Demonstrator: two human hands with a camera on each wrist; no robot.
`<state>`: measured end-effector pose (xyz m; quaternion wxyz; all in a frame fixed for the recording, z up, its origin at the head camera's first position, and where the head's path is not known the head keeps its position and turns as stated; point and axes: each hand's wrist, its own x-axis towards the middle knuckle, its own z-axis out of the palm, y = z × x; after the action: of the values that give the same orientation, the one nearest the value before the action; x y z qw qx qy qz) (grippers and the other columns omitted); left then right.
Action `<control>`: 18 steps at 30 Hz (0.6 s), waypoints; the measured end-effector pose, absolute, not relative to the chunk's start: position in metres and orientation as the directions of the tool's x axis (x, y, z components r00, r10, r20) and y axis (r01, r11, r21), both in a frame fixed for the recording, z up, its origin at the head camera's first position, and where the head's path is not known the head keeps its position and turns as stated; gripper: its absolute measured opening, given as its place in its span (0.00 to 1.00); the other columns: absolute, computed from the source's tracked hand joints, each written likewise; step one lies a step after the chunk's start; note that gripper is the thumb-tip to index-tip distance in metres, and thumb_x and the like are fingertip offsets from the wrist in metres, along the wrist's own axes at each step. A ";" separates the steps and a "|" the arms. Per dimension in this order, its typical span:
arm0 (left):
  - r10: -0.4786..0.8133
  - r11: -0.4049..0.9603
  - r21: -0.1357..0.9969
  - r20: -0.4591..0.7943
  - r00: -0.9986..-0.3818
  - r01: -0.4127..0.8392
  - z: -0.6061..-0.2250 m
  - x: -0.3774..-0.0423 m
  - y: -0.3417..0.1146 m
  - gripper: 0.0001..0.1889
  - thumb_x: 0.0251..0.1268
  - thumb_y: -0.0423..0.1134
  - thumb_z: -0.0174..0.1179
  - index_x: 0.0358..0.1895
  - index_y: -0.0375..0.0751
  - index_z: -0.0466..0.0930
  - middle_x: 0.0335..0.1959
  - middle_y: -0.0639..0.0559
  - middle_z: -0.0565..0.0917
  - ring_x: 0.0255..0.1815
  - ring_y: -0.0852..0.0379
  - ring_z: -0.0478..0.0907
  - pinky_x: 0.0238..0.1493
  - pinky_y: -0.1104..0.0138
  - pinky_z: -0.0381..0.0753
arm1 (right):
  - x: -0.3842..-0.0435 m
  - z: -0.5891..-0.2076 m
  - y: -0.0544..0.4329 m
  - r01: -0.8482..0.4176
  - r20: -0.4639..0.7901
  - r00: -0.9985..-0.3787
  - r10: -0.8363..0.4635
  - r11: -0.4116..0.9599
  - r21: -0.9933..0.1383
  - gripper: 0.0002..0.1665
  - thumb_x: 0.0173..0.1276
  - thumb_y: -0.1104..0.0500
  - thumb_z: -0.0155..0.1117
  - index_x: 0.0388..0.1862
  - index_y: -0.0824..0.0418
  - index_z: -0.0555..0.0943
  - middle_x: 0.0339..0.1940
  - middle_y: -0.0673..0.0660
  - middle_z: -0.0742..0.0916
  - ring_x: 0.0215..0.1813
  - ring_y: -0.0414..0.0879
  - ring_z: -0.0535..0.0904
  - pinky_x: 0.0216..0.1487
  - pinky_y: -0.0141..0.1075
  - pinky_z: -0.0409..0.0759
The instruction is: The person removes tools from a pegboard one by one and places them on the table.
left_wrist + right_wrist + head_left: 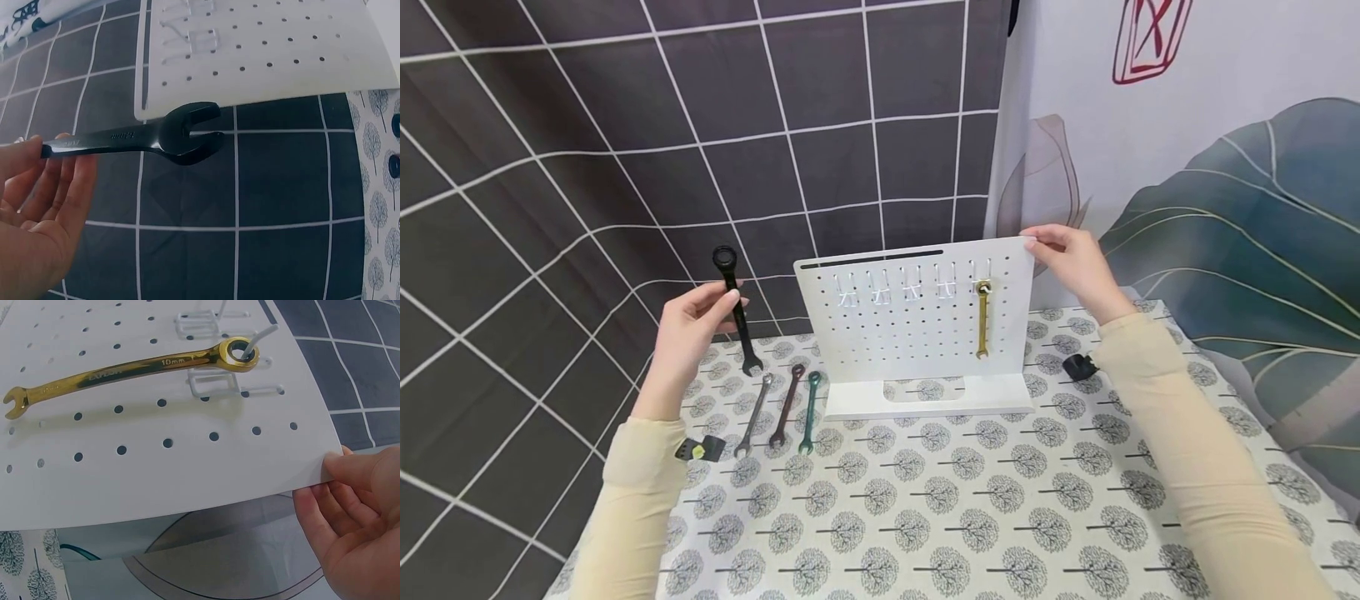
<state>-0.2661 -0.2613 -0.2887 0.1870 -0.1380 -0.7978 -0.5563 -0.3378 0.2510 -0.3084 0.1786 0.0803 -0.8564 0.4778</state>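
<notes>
My left hand pinches a black combination wrench between thumb and fingers, its ring end up and open end down in the head view. In the left wrist view the black wrench points its open jaw toward the white board. My right hand pinches the top right corner of a white pegboard standing on the table. A gold wrench hangs by its ring from the rightmost hook; "10mm" shows on it in the right wrist view. The other hooks hold nothing.
Left of the pegboard, a silver wrench, a dark reddish wrench and a green wrench lie side by side on the tree-patterned tablecloth. Behind stands a dark checked curtain; a leaf-printed cloth hangs at right.
</notes>
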 end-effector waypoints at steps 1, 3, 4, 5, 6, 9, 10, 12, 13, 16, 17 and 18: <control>0.002 0.336 0.840 0.452 -0.892 0.427 -0.289 -0.266 -0.264 0.19 0.74 0.39 0.61 0.60 0.28 0.79 0.40 0.63 0.87 0.41 0.66 0.85 0.40 0.73 0.86 | -0.338 -0.308 0.251 -0.310 0.383 -0.923 0.033 0.528 -0.791 0.24 0.76 0.50 0.61 0.62 0.64 0.80 0.59 0.62 0.85 0.46 0.30 0.79 0.49 0.27 0.76; -0.017 0.296 0.855 0.450 -0.893 0.425 -0.289 -0.266 -0.269 0.20 0.73 0.37 0.62 0.59 0.24 0.78 0.39 0.63 0.87 0.39 0.66 0.85 0.39 0.73 0.87 | -0.338 -0.308 0.251 -0.311 0.384 -0.923 0.033 0.524 -0.793 0.24 0.77 0.50 0.61 0.62 0.64 0.80 0.59 0.62 0.85 0.46 0.31 0.79 0.48 0.26 0.76; -0.024 0.275 0.862 0.449 -0.893 0.426 -0.289 -0.267 -0.271 0.21 0.72 0.36 0.62 0.59 0.23 0.78 0.39 0.63 0.87 0.39 0.66 0.85 0.39 0.73 0.87 | -0.338 -0.308 0.251 -0.311 0.384 -0.923 0.034 0.523 -0.793 0.24 0.77 0.50 0.61 0.62 0.64 0.80 0.59 0.62 0.85 0.46 0.31 0.79 0.48 0.26 0.76; -0.029 0.259 0.866 0.449 -0.893 0.427 -0.290 -0.267 -0.274 0.21 0.72 0.36 0.63 0.59 0.21 0.77 0.40 0.63 0.87 0.39 0.67 0.85 0.38 0.73 0.86 | -0.337 -0.309 0.251 -0.311 0.385 -0.922 0.034 0.524 -0.793 0.24 0.77 0.50 0.61 0.62 0.64 0.80 0.59 0.63 0.85 0.46 0.31 0.79 0.48 0.26 0.76; -0.035 0.250 0.869 0.449 -0.893 0.427 -0.290 -0.267 -0.277 0.22 0.72 0.36 0.63 0.60 0.20 0.76 0.40 0.63 0.87 0.38 0.67 0.85 0.38 0.73 0.86 | -0.337 -0.309 0.251 -0.312 0.386 -0.922 0.034 0.525 -0.792 0.23 0.77 0.50 0.61 0.62 0.64 0.80 0.59 0.63 0.85 0.46 0.31 0.79 0.48 0.26 0.76; -0.055 0.239 0.876 0.443 -0.895 0.419 -0.292 -0.269 -0.284 0.23 0.71 0.35 0.63 0.60 0.19 0.75 0.40 0.64 0.87 0.38 0.67 0.85 0.38 0.73 0.86 | -0.337 -0.309 0.250 -0.312 0.388 -0.921 0.036 0.529 -0.789 0.23 0.77 0.51 0.61 0.62 0.64 0.80 0.59 0.63 0.85 0.46 0.31 0.79 0.48 0.26 0.76; -0.063 0.244 0.878 0.438 -0.897 0.412 -0.293 -0.269 -0.287 0.23 0.71 0.35 0.64 0.60 0.19 0.76 0.40 0.64 0.87 0.38 0.67 0.85 0.37 0.74 0.86 | -0.337 -0.309 0.250 -0.312 0.389 -0.921 0.036 0.530 -0.789 0.23 0.77 0.51 0.61 0.62 0.64 0.81 0.59 0.64 0.85 0.46 0.31 0.79 0.48 0.26 0.76; -0.084 0.277 0.879 0.424 -0.902 0.388 -0.295 -0.269 -0.292 0.23 0.71 0.37 0.64 0.60 0.22 0.77 0.38 0.64 0.88 0.35 0.67 0.85 0.37 0.75 0.86 | -0.338 -0.309 0.250 -0.315 0.390 -0.920 0.036 0.526 -0.790 0.23 0.77 0.51 0.61 0.62 0.64 0.81 0.59 0.63 0.85 0.45 0.31 0.79 0.48 0.27 0.76; -0.094 0.300 0.877 0.418 -0.904 0.374 -0.296 -0.270 -0.294 0.22 0.71 0.38 0.64 0.60 0.23 0.78 0.38 0.63 0.88 0.34 0.67 0.85 0.37 0.75 0.86 | -0.338 -0.309 0.250 -0.315 0.391 -0.920 0.036 0.525 -0.790 0.23 0.77 0.51 0.61 0.62 0.64 0.81 0.59 0.63 0.85 0.45 0.31 0.79 0.48 0.27 0.76; -0.127 0.331 0.885 0.387 -0.913 0.329 -0.299 -0.270 -0.298 0.22 0.70 0.40 0.66 0.59 0.27 0.80 0.37 0.60 0.88 0.31 0.66 0.84 0.35 0.76 0.85 | -0.338 -0.309 0.250 -0.316 0.394 -0.918 0.040 0.525 -0.790 0.22 0.76 0.51 0.61 0.61 0.64 0.81 0.58 0.62 0.86 0.44 0.32 0.79 0.47 0.27 0.76; -0.137 0.350 0.883 0.380 -0.915 0.314 -0.300 -0.271 -0.299 0.22 0.70 0.40 0.66 0.59 0.28 0.80 0.38 0.59 0.88 0.31 0.66 0.84 0.35 0.76 0.85 | -0.338 -0.309 0.250 -0.315 0.394 -0.918 0.041 0.526 -0.790 0.22 0.76 0.52 0.61 0.61 0.64 0.81 0.57 0.62 0.86 0.44 0.31 0.79 0.47 0.27 0.76; -0.144 0.364 0.882 0.372 -0.917 0.301 -0.301 -0.271 -0.301 0.22 0.70 0.41 0.66 0.59 0.28 0.80 0.38 0.58 0.88 0.31 0.67 0.84 0.35 0.76 0.85 | -0.338 -0.310 0.250 -0.315 0.394 -0.918 0.042 0.526 -0.790 0.22 0.76 0.52 0.61 0.61 0.64 0.81 0.57 0.62 0.86 0.44 0.31 0.79 0.47 0.27 0.76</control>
<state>-0.2710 -0.3007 -0.3008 0.1980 -0.0488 -0.8016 -0.5620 -0.3381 0.2504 -0.3096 0.1857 0.0798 -0.8536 0.4800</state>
